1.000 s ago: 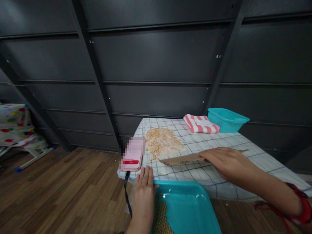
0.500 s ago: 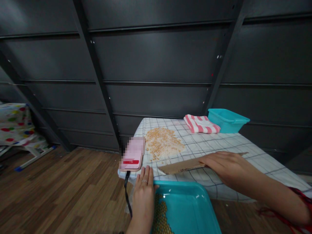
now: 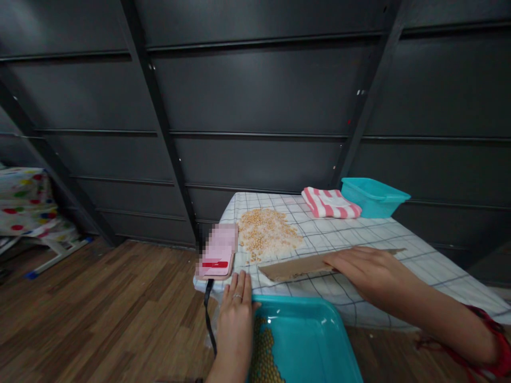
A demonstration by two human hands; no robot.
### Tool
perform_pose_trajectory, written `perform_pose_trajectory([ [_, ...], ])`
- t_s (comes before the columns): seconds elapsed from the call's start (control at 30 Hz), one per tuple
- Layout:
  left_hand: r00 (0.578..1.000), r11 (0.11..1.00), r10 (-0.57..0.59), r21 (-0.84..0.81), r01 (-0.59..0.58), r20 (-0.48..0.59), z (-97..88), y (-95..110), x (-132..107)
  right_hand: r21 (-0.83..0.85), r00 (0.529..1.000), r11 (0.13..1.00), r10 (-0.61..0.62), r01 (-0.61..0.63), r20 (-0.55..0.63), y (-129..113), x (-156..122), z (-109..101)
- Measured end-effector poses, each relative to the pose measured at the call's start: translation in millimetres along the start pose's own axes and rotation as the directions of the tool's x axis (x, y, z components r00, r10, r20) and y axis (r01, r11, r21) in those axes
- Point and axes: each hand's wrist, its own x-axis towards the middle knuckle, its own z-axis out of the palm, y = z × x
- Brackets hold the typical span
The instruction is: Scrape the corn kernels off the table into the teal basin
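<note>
My right hand point(image 3: 365, 271) is closed over the top edge of a strip of cardboard point(image 3: 293, 267), which slants across the near part of the checked cloth. Just beyond the strip lies a spread heap of pale yellow beans mixed with white grains point(image 3: 267, 234). Below the table's front edge is a teal plastic tray point(image 3: 307, 340) with greenish beans point(image 3: 265, 356) along its left side. At the tray's far left corner my left hand point(image 3: 235, 314) grips the rim, thumb toward the inside and fingers stretched forward. A ring is on one finger.
A pink phone point(image 3: 219, 250) with a black cable point(image 3: 207, 314) lies at the table's left edge. Farther back are a folded red-and-white striped towel point(image 3: 331, 203) and a teal basin point(image 3: 375, 198). A dark panelled wall point(image 3: 255, 90) stands behind the table.
The cardboard strip has tipped slightly, so more of its flat face shows. My right hand has shifted a little with it. My left hand, the tray and the heap look unchanged.
</note>
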Motion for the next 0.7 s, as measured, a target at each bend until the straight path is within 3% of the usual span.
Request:
perform_pose_trajectory([
  [0.3,1.000,0.998,0.031,0.051,-0.030,-0.007,-2.6,0.0,1.3,0.002,0.999,1.000,0.009,-0.009,-0.041,-1.3,-0.4,0.5],
  [0.5,0.999,0.999,-0.016,0.027,0.017,-0.031,4.4,2.6,-1.0,0.027,0.999,1.000,0.009,-0.008,-0.037,-4.2,3.5,-0.1],
  [0.7,0.995,0.997,-0.064,0.047,0.068,-0.075,14.1,6.5,-2.0,0.107,0.998,0.992,0.055,-0.059,0.042,-6.4,-3.2,-1.8],
])
